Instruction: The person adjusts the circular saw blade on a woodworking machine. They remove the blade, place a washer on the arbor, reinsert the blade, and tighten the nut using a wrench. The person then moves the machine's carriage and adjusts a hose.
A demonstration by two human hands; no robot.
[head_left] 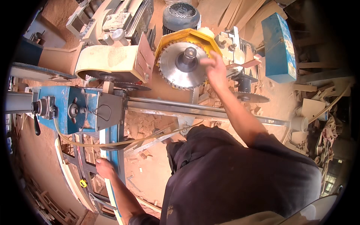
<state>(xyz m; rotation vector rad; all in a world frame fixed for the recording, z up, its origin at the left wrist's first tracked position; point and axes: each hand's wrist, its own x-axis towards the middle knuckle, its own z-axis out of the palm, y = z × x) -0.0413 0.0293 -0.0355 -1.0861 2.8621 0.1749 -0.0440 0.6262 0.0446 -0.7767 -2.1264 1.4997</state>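
My right hand (216, 71) reaches up beside a large round saw blade (173, 56) with a dark hub nut (190, 53). Its fingers are apart and slightly blurred, close to the blade's right side; nothing shows in them. The toothed blade sits in front of a yellow guard (176, 35). Lower left, my left hand (106, 168) closes over a pale wooden strip (110, 189) lying along a blue rail (114, 161). Its fingertips are partly hidden.
A beige-guarded saw unit (108, 60) stands left of the blade, and another blade (251, 97) lies to its right. A metal rail (180, 107) crosses in front of me. A hose (150, 141) hangs across it. Wood offcuts litter the dusty floor.
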